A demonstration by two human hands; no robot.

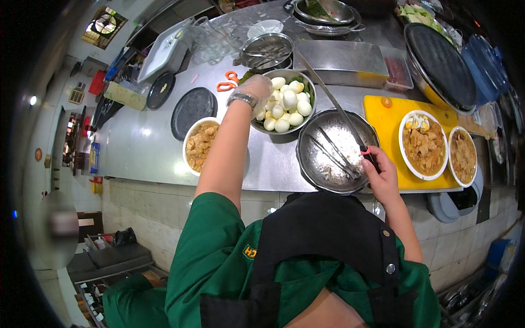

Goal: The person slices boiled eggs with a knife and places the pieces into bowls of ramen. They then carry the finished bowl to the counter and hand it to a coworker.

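Across silver steel tabletop (131, 147), one round white bowl (429, 177) has cut eggs (417, 122), two bowls (192, 169) seem pending; your right hand (381, 174) grips steel knife (333, 101), left hand (257, 91) unclear.

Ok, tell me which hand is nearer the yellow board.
Right: the right hand grips the knife by the near left corner of the board; the left hand is farther off to the left, at the eggs.
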